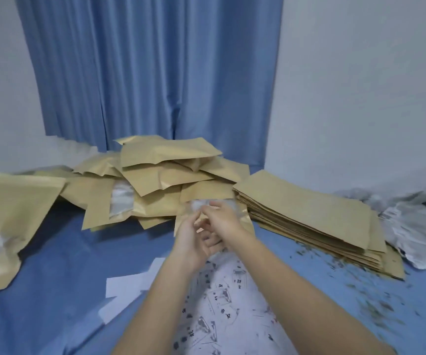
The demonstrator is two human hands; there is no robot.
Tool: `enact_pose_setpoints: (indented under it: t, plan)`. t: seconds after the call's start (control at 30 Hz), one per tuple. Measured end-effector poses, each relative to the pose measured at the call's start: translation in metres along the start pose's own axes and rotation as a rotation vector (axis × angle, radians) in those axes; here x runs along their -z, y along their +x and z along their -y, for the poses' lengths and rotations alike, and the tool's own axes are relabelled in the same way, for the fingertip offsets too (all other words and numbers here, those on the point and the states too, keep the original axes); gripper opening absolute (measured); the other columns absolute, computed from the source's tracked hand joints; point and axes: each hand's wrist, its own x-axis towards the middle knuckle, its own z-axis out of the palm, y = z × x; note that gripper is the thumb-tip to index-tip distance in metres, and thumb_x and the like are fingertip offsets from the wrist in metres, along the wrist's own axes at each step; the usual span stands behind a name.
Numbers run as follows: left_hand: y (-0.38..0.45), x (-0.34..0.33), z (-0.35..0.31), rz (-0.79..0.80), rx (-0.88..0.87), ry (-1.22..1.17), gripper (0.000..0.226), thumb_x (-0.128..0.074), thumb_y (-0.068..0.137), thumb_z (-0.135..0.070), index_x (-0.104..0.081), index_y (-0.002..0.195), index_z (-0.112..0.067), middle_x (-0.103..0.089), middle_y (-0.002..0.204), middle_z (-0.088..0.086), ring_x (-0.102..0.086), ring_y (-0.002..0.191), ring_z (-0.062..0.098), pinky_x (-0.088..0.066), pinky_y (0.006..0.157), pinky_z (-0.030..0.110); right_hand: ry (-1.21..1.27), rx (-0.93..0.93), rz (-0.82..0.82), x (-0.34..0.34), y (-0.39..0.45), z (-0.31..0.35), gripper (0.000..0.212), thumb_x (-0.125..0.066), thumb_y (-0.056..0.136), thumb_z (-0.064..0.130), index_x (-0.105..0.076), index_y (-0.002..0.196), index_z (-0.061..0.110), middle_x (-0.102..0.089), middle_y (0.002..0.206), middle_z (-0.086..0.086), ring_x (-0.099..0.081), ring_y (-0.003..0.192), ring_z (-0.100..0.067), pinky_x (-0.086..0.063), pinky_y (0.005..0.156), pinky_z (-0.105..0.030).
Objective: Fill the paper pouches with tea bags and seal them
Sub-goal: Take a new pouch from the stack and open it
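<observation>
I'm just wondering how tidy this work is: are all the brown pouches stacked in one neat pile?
No: a neat flat stack lies to the right, but a loose jumbled heap of pouches sits beside it.

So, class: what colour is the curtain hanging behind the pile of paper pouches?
Blue. The curtain shows clearly in the head view, behind the pile of paper pouches.

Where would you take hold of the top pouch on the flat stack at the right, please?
Judging from its pose, pinch the top pouch at its near right corner, coming in from the front right. The flat stack lies fanned, so that edge overhangs those below and is free; the heap of filled pouches crowds its left end.
</observation>
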Motion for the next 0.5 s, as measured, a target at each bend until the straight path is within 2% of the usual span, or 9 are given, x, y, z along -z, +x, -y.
enact_pose_setpoints:
  t: [0.07,0.13,0.2,0.27,0.33,0.43,0.5]
  plan:
    - [0.020,-0.021,0.014,0.020,0.036,0.020,0.022,-0.046,0.098,-0.029,-0.051,0.097,-0.008,-0.055,0.090,0.015,-0.062,0.067,0.028,-0.052,0.067,0.042,-0.168,0.103,-0.109,0.034,0.010,-0.006,0.041,-0.055,0.087,0.028,-0.049,0.126,0.019,-0.067,0.105,-0.007,-0.064,0.090,-0.020,-0.051,0.082,-0.031]
    - [0.038,-0.041,0.026,0.045,0.077,0.028,0.016,-0.047,0.097,-0.026,-0.047,0.096,-0.011,-0.057,0.088,0.016,-0.060,0.061,0.027,-0.054,0.062,0.042,-0.472,0.252,-0.247,0.075,0.018,-0.014,0.039,-0.054,0.089,0.025,-0.053,0.126,0.013,-0.061,0.121,-0.006,-0.058,0.109,-0.021,-0.041,0.091,-0.025]
    - [0.055,-0.055,0.038,0.054,0.113,0.056,0.023,-0.051,0.095,-0.025,-0.047,0.111,-0.009,-0.055,0.108,0.020,-0.060,0.074,0.031,-0.053,0.065,0.044,-0.795,0.327,-0.364,0.120,0.024,-0.023,0.042,-0.052,0.090,0.023,-0.052,0.128,0.005,-0.055,0.130,-0.012,-0.050,0.120,-0.026,-0.035,0.096,-0.026]
    - [0.068,-0.064,0.049,0.030,0.150,0.040,0.043,-0.053,0.095,-0.024,-0.040,0.132,-0.006,-0.047,0.131,0.022,-0.060,0.100,0.040,-0.051,0.071,0.045,-1.065,0.267,-0.416,0.164,0.030,-0.034,0.052,-0.050,0.092,0.030,-0.041,0.136,0.004,-0.048,0.136,-0.013,-0.042,0.127,-0.028,-0.033,0.103,-0.032]
    - [0.079,-0.070,0.060,0.025,0.173,0.023,0.057,-0.055,0.094,-0.022,-0.029,0.143,-0.007,-0.044,0.137,0.022,-0.055,0.112,0.044,-0.050,0.075,0.046,-1.333,0.123,-0.426,0.202,0.032,-0.046,0.066,-0.047,0.091,0.047,-0.028,0.141,0.008,-0.041,0.141,-0.010,-0.035,0.130,-0.028,-0.031,0.106,-0.036]
    - [0.090,-0.077,0.074,0.015,0.195,0.023,0.056,-0.058,0.093,-0.020,-0.031,0.141,-0.010,-0.047,0.134,0.022,-0.057,0.104,0.043,-0.051,0.074,0.045,-1.505,-0.036,-0.382,0.235,0.027,-0.061,0.085,-0.039,0.086,0.066,-0.011,0.148,0.014,-0.036,0.145,-0.008,-0.030,0.134,-0.026,-0.023,0.109,-0.039]
    - [0.093,-0.083,0.085,0.006,0.207,0.021,0.049,-0.060,0.092,-0.020,-0.038,0.135,-0.011,-0.048,0.131,0.023,-0.058,0.098,0.042,-0.051,0.077,0.045,-1.578,-0.013,-0.386,0.241,0.018,-0.065,0.081,-0.035,0.089,0.065,-0.012,0.148,0.014,-0.049,0.135,-0.007,-0.043,0.125,-0.025,-0.029,0.104,-0.037]
